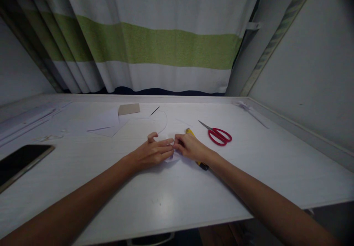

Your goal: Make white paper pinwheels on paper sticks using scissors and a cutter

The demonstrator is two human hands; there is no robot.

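Observation:
My left hand [153, 152] and my right hand [190, 146] meet at the middle of the white table. Between and below their fingertips is a small folded piece of white paper [173, 158]. My left fingers press together at its edge, with one finger curled up. My right thumb and forefinger pinch at the same spot; fingers partly hide what they grip. A thin thread [166, 120] curves away beyond my left hand, near a thin dark stick [155, 111]. Partly under my right hand and wrist lies a yellow-and-black utility knife [203, 165].
Red-handled scissors [219, 136] lie to the right, blades pointing away. At left are a phone [23, 161], white paper sheets [102, 122] and a cardboard piece [129, 109]. A crumpled clear wrapper [250, 110] is at the back right. A striped curtain [166, 47] hangs behind the table.

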